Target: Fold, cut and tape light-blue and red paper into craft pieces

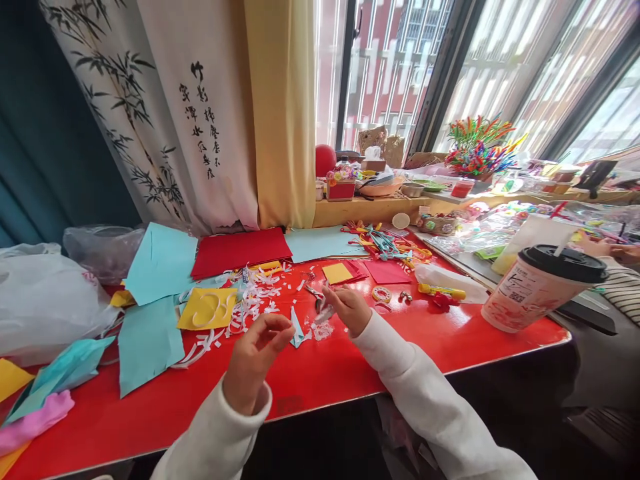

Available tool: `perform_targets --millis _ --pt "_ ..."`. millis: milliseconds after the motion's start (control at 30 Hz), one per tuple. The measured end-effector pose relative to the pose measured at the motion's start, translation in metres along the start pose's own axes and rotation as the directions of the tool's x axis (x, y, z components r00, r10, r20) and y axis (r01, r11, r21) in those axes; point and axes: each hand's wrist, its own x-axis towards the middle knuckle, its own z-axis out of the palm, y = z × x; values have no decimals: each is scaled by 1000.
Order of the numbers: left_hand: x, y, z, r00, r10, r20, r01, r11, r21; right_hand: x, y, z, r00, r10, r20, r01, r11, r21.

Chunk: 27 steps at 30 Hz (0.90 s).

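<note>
While my right hand (349,308) pinches a small whitish scrap (325,314) between its fingertips above the red table (345,373), my left hand (257,353) sits across from it with thumb and forefinger curled close together; from here I cannot tell whether they meet or grip anything. The scrap looks thin, pale and crumpled, narrowing toward its lower end, though the fingers cover part of it and I cannot make out its material. Just beside my left fingertips I have a light-blue paper cutout (297,331), slim and pointed at the top and wider at its base, lying on the glossy tabletop. Scissors (316,293) lie partly hidden behind my right fingers, and crumbled pale bits (323,331) are scattered below that hand. To the left I see curled white paper strips (255,293) and a yellow paper sheet (207,309) with white loops on it. To the right of my right hand are a round tape roll (381,294), a yellow tube (442,291) and, near the table's edge, a tilted-looking lidded cup (530,293) with a straw.
</note>
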Motion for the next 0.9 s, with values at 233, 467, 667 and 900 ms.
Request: perform_targets --millis 233,467,667,900 --pt "22 -13 26 974 -149 173 224 773 -594 -40 23 -25 988 -42 -147 -3 956 -293" --pt "30 -33 20 923 -278 265 384 653 -653 -60 45 -8 996 10 -92 -56 856 -514" --pt "26 -39 38 996 -28 83 43 982 -182 -72 42 7 999 37 -23 -43 918 -393" --pt "31 -39 60 884 284 371 -385 892 235 -74 18 3 984 -160 -79 160 987 -14"
